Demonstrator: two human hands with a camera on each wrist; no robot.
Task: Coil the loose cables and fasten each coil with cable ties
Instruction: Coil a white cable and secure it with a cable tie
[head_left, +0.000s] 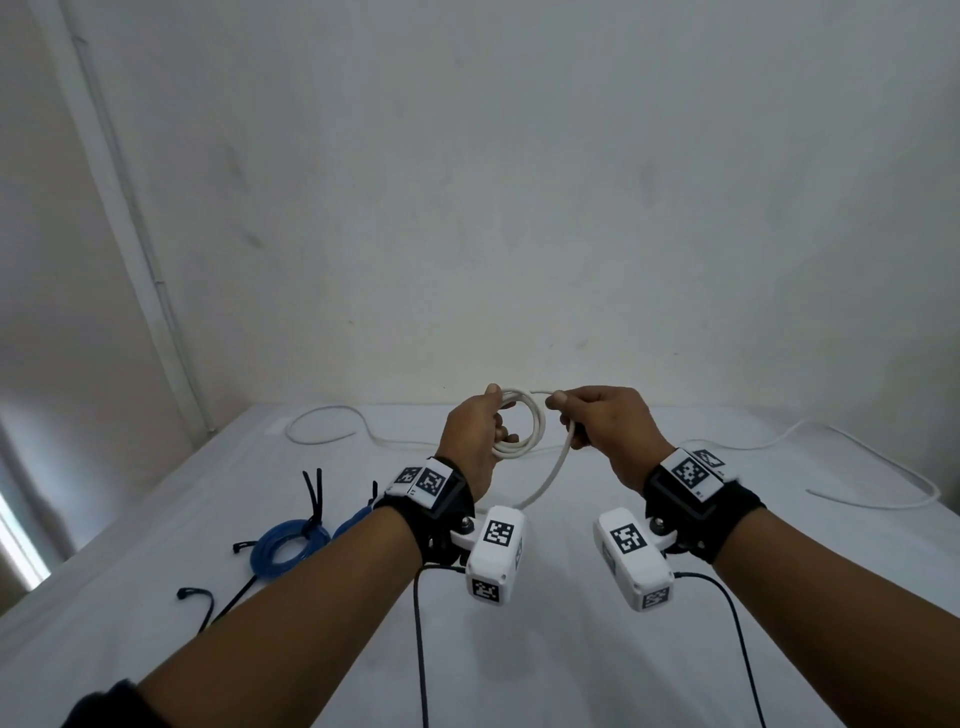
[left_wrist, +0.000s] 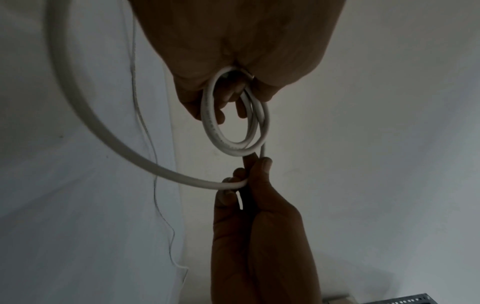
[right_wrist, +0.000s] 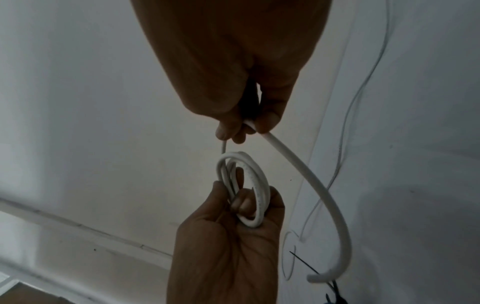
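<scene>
Above the white table, my left hand (head_left: 480, 431) grips a small coil of white cable (head_left: 524, 423), its fingers curled through the loops (left_wrist: 233, 127). Just to the right, my right hand (head_left: 597, 421) pinches the cable's running length (head_left: 550, 470), which hangs down in a curve toward the table. The right wrist view shows the coil (right_wrist: 246, 189) in the left palm and the thick strand (right_wrist: 311, 181) leaving my right fingertips (right_wrist: 262, 125). A tied blue coil (head_left: 288, 548) with black ties lies at front left.
More loose white cable trails over the table at back left (head_left: 322, 426) and at the right (head_left: 872, 467). Loose black cable ties (head_left: 200, 603) lie near the front left. The table (head_left: 519, 649) meets a white wall behind.
</scene>
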